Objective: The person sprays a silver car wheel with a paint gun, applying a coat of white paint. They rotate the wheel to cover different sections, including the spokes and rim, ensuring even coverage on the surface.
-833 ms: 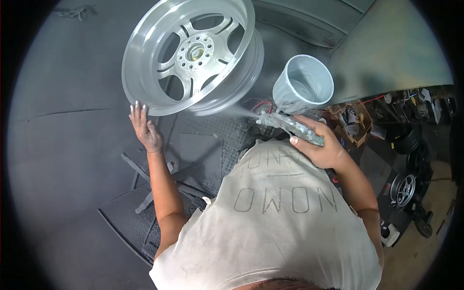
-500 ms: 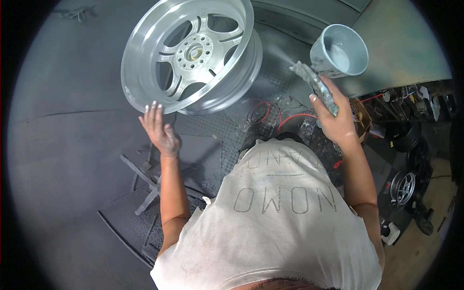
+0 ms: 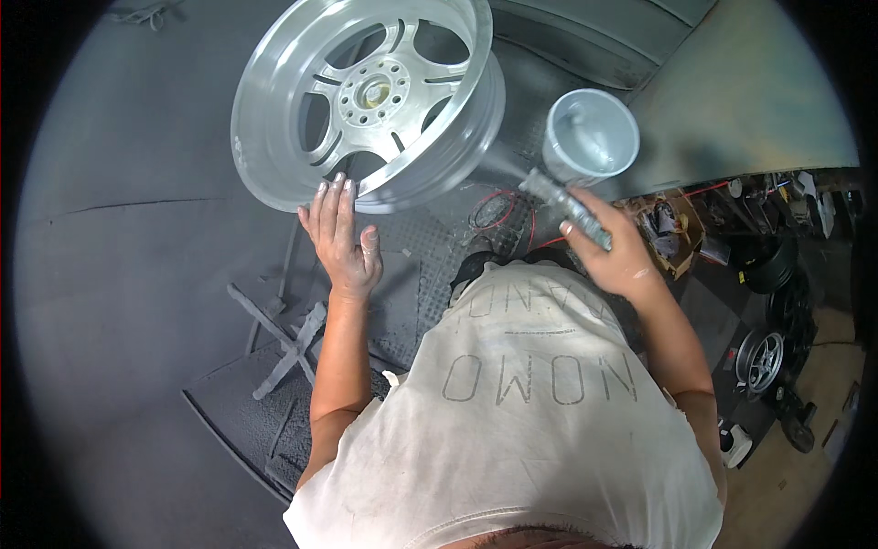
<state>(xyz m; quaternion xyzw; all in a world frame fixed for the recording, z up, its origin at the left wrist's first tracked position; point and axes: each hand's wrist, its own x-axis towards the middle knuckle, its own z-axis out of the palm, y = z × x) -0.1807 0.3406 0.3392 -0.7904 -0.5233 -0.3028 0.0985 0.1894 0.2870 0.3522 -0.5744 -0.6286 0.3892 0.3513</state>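
Observation:
A large silver five-spoke car wheel is tilted at the upper left, its dished front facing up toward me. My left hand, with whitened fingertips, is open at the wheel's near rim, its fingers straight and touching or just beside the edge. Wrapped around a paint-spattered spray gun is my right hand. A pale plastic cup with whitish liquid inside sits on the gun. Fine mist leaves the nozzle toward the wheel's outer barrel. What supports the wheel is hidden.
A grey-coated cross-shaped stand is on the floor by my left forearm. A red hose coils on the floor ahead of my feet. To the right are an open cardboard box and another wheel.
My right hand has brought the spray gun and cup left and nearer to me. My left hand has slid right along the rim, and the wheel appears slightly shifted.

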